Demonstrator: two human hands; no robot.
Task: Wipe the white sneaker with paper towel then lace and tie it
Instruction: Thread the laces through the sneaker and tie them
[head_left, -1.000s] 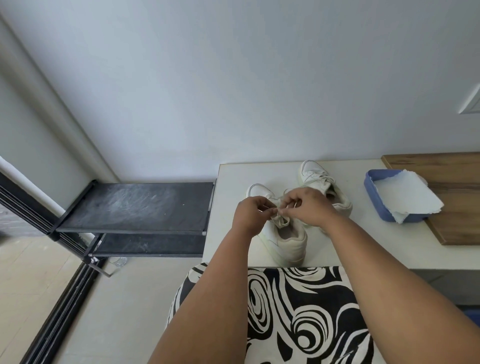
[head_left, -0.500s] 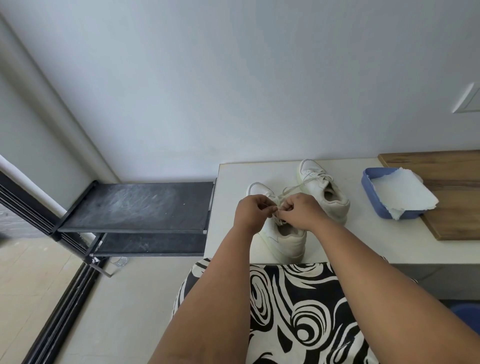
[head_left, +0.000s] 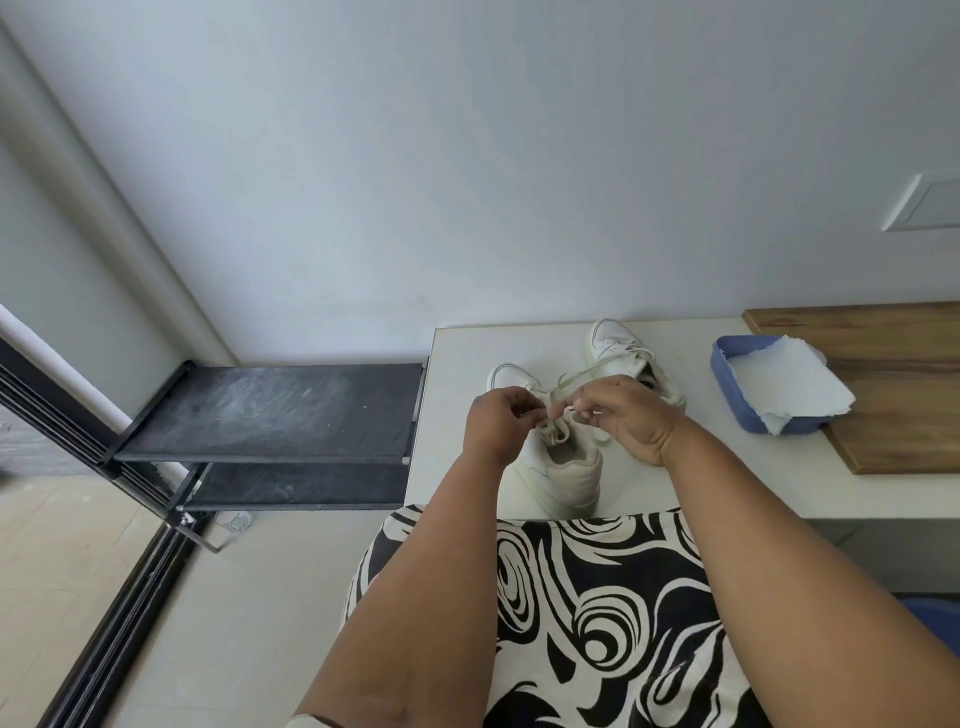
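White leather sneaker (head_left: 563, 467) toe away, heel toward wearer; flat cotton lace (head_left: 558, 400) pinched between left hand (head_left: 496, 423) and right hand (head_left: 626, 418) above tongue.

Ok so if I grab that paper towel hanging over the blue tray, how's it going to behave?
The paper towel probably goes limp: it already droops over the blue tray rim. It looks very light, and its ragged edge suggests it tears easily.
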